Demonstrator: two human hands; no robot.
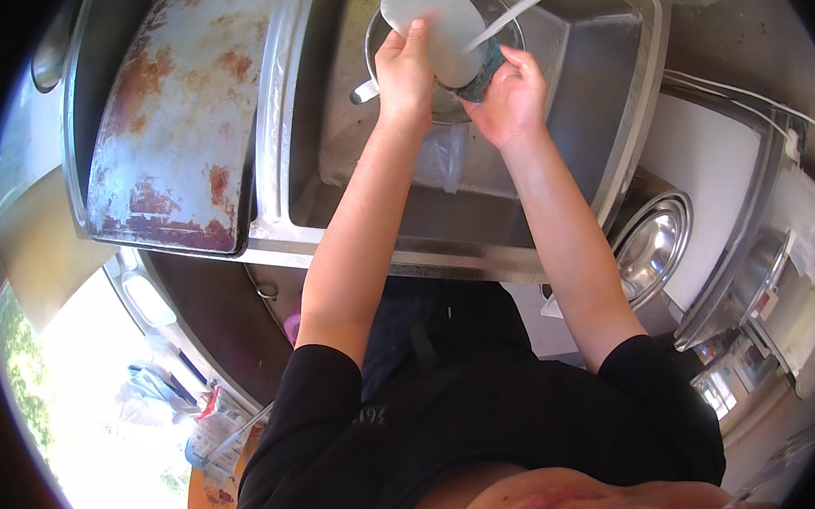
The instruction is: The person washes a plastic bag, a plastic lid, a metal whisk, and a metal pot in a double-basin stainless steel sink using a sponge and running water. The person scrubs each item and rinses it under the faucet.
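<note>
My left hand (405, 73) grips a white round plate or lid (435, 15) by its edge, thumb on the upper face. The disc is tilted above a metal pot (372, 47) in the stainless steel sink (547, 141). A dark green scouring pad (479, 82) is held in my right hand (513, 97), against the disc's lower right edge. From the upper right, a pale stream or spout (525, 8) reaches the disc; I cannot tell which. The pot's handle (364, 92) points left. Clear plastic (440, 156) lies on the sink bottom below the pot.
A stained, rust-marked metal sheet (182, 121) covers the left basin. At right stand a steel bowl (655, 246) and a white board (699, 166). White cables (734, 94) run along the right wall. Bags or packets (215, 434) lie at lower left.
</note>
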